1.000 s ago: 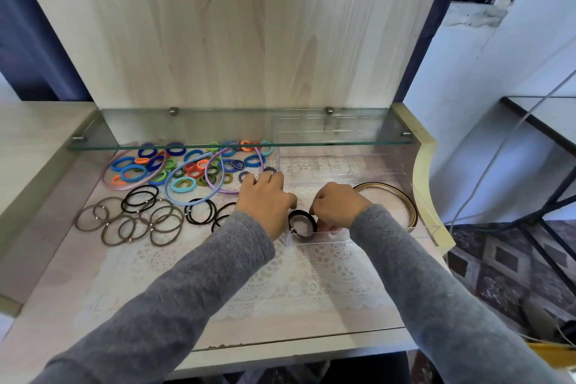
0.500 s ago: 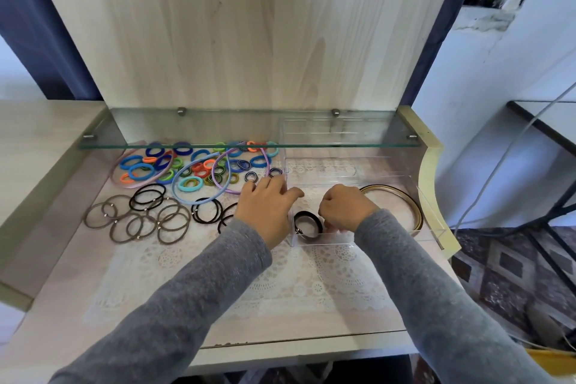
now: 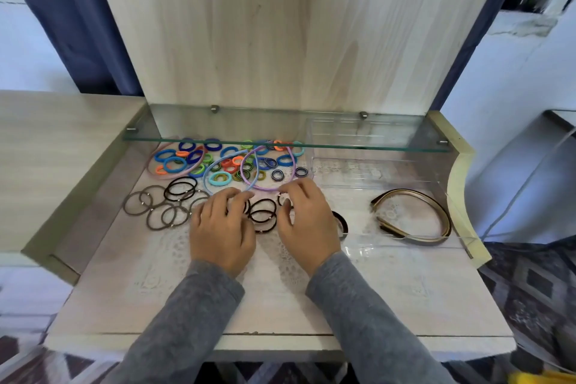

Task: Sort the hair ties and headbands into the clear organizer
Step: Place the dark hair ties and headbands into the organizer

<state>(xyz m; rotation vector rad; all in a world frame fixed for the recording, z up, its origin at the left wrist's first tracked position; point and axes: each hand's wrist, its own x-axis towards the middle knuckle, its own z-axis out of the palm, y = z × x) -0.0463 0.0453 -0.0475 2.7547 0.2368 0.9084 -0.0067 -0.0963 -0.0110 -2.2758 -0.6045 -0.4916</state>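
I see left hand (image 3: pixel 221 227) and right hand (image 3: pixel 307 221) apart, side by side, fingertips on black hair ties (image 3: pixel 263 215); can't tell either grip. Clear organizer (image 3: pixel 352 170) at 3 o'clock holds gold headband (image 3: pixel 405 192).

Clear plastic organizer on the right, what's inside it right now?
In the clear plastic organizer, a gold-brown headband lies on the right. At its left end sit black hair ties, partly covered by the right hand; their count is hidden.
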